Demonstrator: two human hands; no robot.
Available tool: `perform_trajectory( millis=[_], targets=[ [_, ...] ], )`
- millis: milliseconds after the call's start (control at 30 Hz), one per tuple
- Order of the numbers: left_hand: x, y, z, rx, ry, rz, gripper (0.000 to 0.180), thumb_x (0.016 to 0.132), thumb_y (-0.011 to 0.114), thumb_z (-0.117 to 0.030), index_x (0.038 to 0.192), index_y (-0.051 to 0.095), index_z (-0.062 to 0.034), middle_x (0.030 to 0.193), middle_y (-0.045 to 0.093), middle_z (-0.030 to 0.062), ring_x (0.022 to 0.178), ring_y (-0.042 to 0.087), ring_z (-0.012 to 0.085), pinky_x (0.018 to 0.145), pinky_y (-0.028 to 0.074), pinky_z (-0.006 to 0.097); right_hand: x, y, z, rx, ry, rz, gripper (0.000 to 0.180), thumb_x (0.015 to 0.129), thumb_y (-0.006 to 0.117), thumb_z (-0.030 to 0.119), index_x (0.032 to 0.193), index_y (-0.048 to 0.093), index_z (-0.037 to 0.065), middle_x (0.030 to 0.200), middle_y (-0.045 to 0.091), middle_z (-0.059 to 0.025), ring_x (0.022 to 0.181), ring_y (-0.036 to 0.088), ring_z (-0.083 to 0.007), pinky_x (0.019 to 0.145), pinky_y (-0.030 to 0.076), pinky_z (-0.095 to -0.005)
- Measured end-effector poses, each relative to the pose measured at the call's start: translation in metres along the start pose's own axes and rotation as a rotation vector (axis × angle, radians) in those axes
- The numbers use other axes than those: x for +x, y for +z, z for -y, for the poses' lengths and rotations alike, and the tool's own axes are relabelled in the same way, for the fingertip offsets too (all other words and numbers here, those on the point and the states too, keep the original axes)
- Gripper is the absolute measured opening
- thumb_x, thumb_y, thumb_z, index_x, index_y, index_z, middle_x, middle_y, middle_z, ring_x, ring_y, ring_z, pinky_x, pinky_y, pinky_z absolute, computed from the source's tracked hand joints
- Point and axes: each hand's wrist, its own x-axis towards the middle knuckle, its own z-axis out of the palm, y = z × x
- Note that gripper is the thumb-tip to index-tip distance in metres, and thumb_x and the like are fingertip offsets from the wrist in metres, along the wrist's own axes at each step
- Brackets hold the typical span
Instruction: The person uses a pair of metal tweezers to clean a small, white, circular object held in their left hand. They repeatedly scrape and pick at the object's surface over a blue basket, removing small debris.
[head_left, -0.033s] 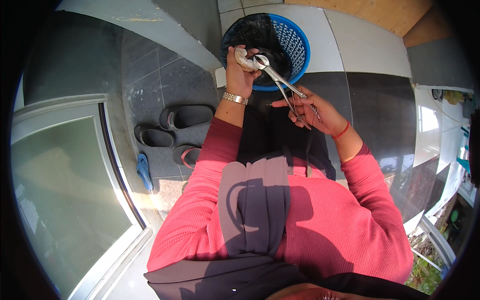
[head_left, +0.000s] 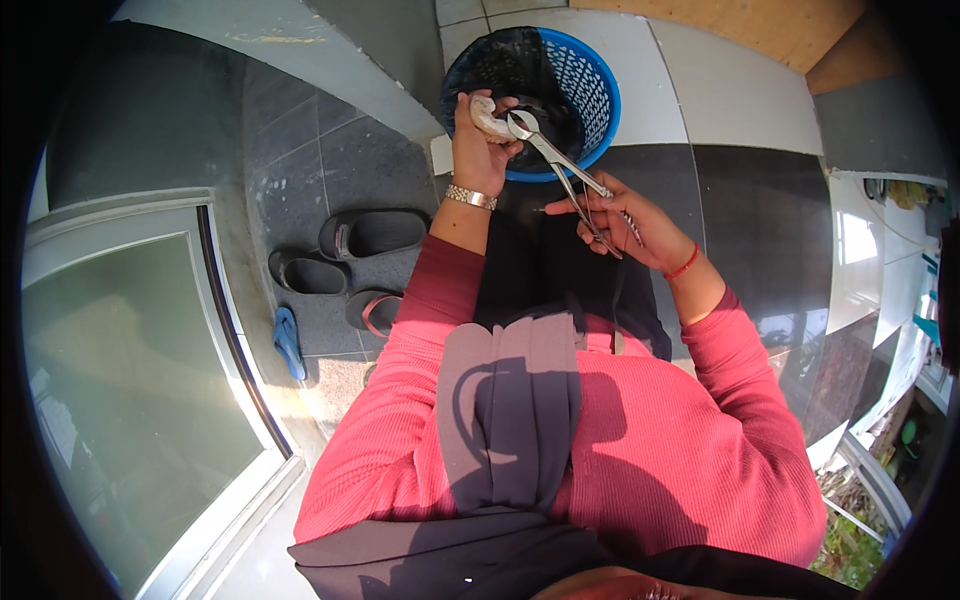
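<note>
Over the bin, my left hand (head_left: 480, 163) is closed around a pale, curved, horseshoe-shaped piece (head_left: 487, 118) that looks like a plaster dental cast. Silver pliers (head_left: 553, 153) with rounded jaws reach across to it; the jaw tips meet its right side. Whether they bite into it is too small to tell. My right hand (head_left: 640, 228) grips the pliers' handles, which stand somewhat apart, and its index finger points left. Below the piece sits a blue perforated basket bin (head_left: 603, 95) lined with a black plastic bag (head_left: 507, 62).
Left of my arms, dark clogs (head_left: 376, 233), a blue slipper (head_left: 288, 342) and a sandal with a pink strap (head_left: 376, 312) lie on grey tiles. A frosted-glass door (head_left: 140, 380) is at far left. A grey wall corner (head_left: 375, 60) borders the bin.
</note>
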Motion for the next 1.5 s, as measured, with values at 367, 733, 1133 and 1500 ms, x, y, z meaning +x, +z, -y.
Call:
perform_trajectory(
  millis=[367,733,1133,1500],
  targets=[
    [-0.007,0.012,0.007,-0.152,0.08,-0.009,0.028,0.092,0.044,-0.039,0.106,0.051,-0.0157,0.099,0.061,0.0067,0.094,0.06,0.0327,0.068,0.047,0.045,-0.012,0.019,-0.008,-1.18,-0.466,-0.227,0.026,0.076,0.065,0.017,0.098,0.055,0.008,0.11,0.047,-0.0119,0.103,0.05,-0.0301,0.089,0.042,-0.0379],
    [-0.009,0.014,0.007,-0.012,0.025,-0.081,0.032,0.094,0.044,-0.047,0.104,0.05,-0.0176,0.087,0.061,0.0018,0.072,0.061,0.0218,0.06,0.047,0.038,-0.023,0.024,0.006,-1.562,-0.456,-0.276,0.028,0.073,0.063,0.017,0.099,0.056,0.009,0.115,0.049,-0.0125,0.104,0.05,-0.0345,0.086,0.045,-0.0422],
    [-0.004,0.013,0.013,0.056,0.15,-0.073,0.031,0.097,0.039,-0.04,0.099,0.049,-0.0116,0.07,0.059,0.0075,0.058,0.058,0.0209,0.055,0.047,0.031,-0.02,0.025,0.019,-1.679,-0.349,-0.191,0.045,0.069,0.061,0.018,0.113,0.054,0.012,0.117,0.049,-0.0134,0.1,0.052,-0.0355,0.083,0.047,-0.0436],
    [-0.003,0.02,0.009,-0.032,0.175,-0.008,0.028,0.097,0.039,-0.037,0.098,0.048,-0.0106,0.066,0.055,0.0076,0.059,0.055,0.0196,0.055,0.048,0.032,-0.022,0.027,0.011,-1.757,-0.265,-0.175,0.048,0.072,0.06,0.019,0.117,0.046,0.008,0.112,0.046,-0.0213,0.096,0.055,-0.039,0.078,0.05,-0.0462]
  ],
)
